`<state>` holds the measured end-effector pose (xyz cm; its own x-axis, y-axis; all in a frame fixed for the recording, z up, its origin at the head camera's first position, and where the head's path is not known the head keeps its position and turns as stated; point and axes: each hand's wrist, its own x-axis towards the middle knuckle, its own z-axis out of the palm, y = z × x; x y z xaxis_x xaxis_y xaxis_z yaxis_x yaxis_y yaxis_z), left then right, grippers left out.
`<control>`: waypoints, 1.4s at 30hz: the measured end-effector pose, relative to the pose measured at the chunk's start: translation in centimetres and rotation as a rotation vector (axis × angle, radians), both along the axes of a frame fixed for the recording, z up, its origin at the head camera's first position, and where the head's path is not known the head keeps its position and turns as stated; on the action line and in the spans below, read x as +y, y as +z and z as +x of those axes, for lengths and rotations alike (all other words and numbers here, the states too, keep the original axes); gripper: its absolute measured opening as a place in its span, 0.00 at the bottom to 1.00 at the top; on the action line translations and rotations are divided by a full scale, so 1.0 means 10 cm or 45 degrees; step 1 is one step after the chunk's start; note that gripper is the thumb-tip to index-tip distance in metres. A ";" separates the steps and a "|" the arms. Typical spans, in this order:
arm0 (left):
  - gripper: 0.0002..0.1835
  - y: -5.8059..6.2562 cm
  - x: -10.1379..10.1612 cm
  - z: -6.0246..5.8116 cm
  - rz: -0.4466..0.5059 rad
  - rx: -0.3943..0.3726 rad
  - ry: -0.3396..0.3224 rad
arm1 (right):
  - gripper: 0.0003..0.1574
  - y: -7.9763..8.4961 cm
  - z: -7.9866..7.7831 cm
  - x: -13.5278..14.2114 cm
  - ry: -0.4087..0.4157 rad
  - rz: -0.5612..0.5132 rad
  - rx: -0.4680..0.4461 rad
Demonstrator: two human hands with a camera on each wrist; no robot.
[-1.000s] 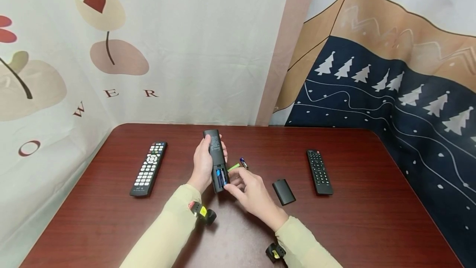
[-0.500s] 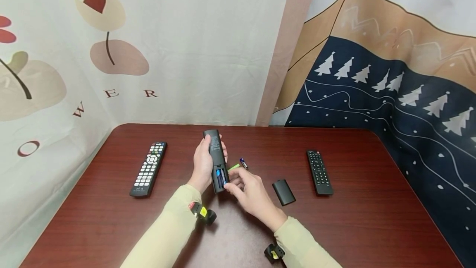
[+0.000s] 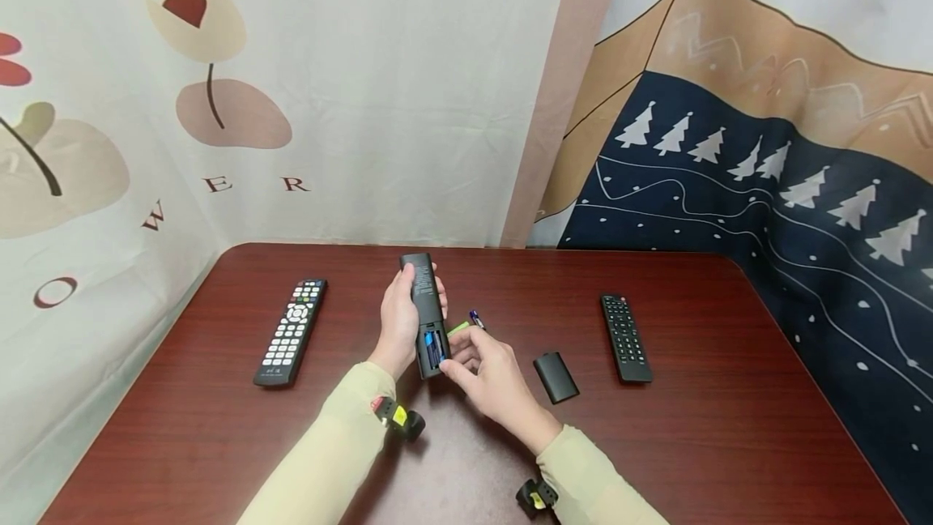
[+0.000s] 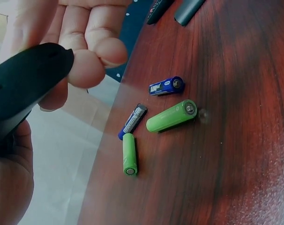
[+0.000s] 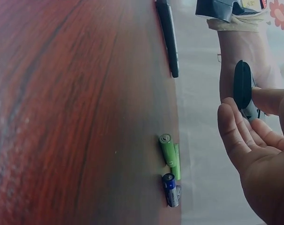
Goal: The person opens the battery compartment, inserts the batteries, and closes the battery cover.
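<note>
My left hand (image 3: 397,322) grips a black remote control (image 3: 424,290), held up with its back towards me. Its battery compartment is uncovered, and blue batteries (image 3: 432,347) show inside. At the lower end of that remote is my right hand (image 3: 496,371), thumb on the compartment's edge and fingers along the side, pinching it. In the left wrist view, two green batteries, one larger (image 4: 172,116) and one smaller (image 4: 129,154), lie on the table near two blue ones. To the right of my right hand rests a black battery cover (image 3: 556,377).
A black remote with white buttons (image 3: 293,330) lies on the left of the brown table (image 3: 182,428). Another black remote (image 3: 625,339) lies on the right. Printed curtains (image 3: 408,104) hang behind the table's far edge.
Both hands stay almost still around the remote. Only a very slight shift of the right wrist to the left shows.
</note>
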<state>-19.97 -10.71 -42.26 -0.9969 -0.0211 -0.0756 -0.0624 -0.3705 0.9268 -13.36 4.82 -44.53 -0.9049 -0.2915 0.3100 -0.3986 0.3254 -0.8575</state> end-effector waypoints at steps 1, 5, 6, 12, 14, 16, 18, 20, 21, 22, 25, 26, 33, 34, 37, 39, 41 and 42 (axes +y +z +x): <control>0.26 0.00 0.00 0.00 -0.004 0.002 0.000 | 0.14 0.00 0.00 0.00 -0.003 -0.011 -0.027; 0.25 0.00 0.01 0.00 -0.011 0.007 -0.003 | 0.14 -0.01 -0.01 -0.01 -0.015 -0.045 -0.098; 0.25 0.00 0.01 0.00 -0.010 0.009 -0.004 | 0.15 -0.01 -0.01 -0.01 -0.017 -0.051 -0.109; 0.25 -0.01 0.01 0.00 -0.018 0.015 -0.004 | 0.14 -0.01 -0.02 0.00 0.001 -0.082 -0.141; 0.25 -0.02 0.01 0.00 -0.021 0.015 -0.006 | 0.14 -0.01 -0.03 0.00 0.015 -0.090 -0.149; 0.25 -0.03 0.00 -0.01 -0.021 0.017 -0.007 | 0.14 -0.01 -0.03 0.01 0.028 -0.093 -0.163; 0.25 -0.04 0.00 -0.01 -0.013 0.018 -0.008 | 0.13 -0.01 -0.03 0.01 0.035 -0.089 -0.172; 0.24 -0.04 0.01 -0.01 0.000 0.017 -0.008 | 0.13 -0.01 -0.03 0.02 0.041 -0.080 -0.172; 0.24 -0.04 0.01 -0.01 0.010 0.015 -0.007 | 0.13 -0.01 -0.03 0.03 0.042 -0.074 -0.167; 0.24 -0.04 0.01 -0.01 0.021 0.010 -0.006 | 0.12 -0.02 -0.03 0.03 0.040 -0.063 -0.158; 0.24 -0.04 0.01 -0.02 0.026 0.004 -0.003 | 0.11 -0.02 -0.04 0.06 0.024 -0.027 -0.112; 0.24 -0.04 0.01 -0.01 0.024 0.003 -0.003 | 0.11 -0.02 -0.04 0.07 0.017 -0.013 -0.093; 0.24 -0.04 0.00 0.00 0.028 0.002 -0.017 | 0.11 -0.01 -0.05 0.14 -0.019 0.088 0.009; 0.24 -0.04 0.00 0.00 0.026 0.003 -0.018 | 0.11 -0.01 -0.05 0.15 -0.019 0.101 0.021; 0.24 -0.04 0.00 0.00 0.008 0.003 -0.014 | 0.12 -0.01 -0.05 0.18 -0.015 0.150 0.061; 0.24 -0.04 0.00 0.00 0.010 0.004 -0.016 | 0.12 0.00 -0.05 0.21 -0.010 0.180 0.081; 0.24 -0.04 0.00 0.00 0.011 0.008 -0.019 | 0.11 0.00 -0.05 0.23 -0.009 0.211 0.092; 0.24 -0.04 0.00 0.00 0.015 0.010 -0.021 | 0.11 0.00 -0.05 0.24 -0.009 0.224 0.095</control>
